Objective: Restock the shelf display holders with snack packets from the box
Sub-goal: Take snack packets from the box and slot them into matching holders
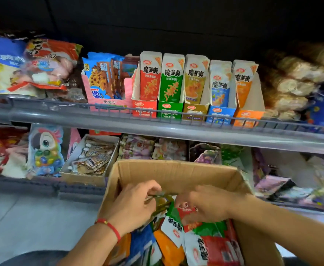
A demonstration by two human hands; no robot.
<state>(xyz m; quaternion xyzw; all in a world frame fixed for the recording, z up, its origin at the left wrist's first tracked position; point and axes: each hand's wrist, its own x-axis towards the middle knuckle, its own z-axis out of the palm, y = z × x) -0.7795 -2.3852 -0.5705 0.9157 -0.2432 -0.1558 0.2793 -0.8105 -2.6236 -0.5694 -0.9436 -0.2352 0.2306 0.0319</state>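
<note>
Packets [205,244] in red, green, orange and blue lie heaped in the box [178,169], just below the fingers of both hands. The left hand [136,204], a red cord at its wrist, curls its fingers [153,189] to pinch an olive packet [163,200], while the right hand [205,202] meets it with fingers bent onto the same packet, though blur hides their exact grip. Beyond the fingers, 5 holders [195,110] stand side by side on the upper shelf [157,127], each with upright packets.
</note>
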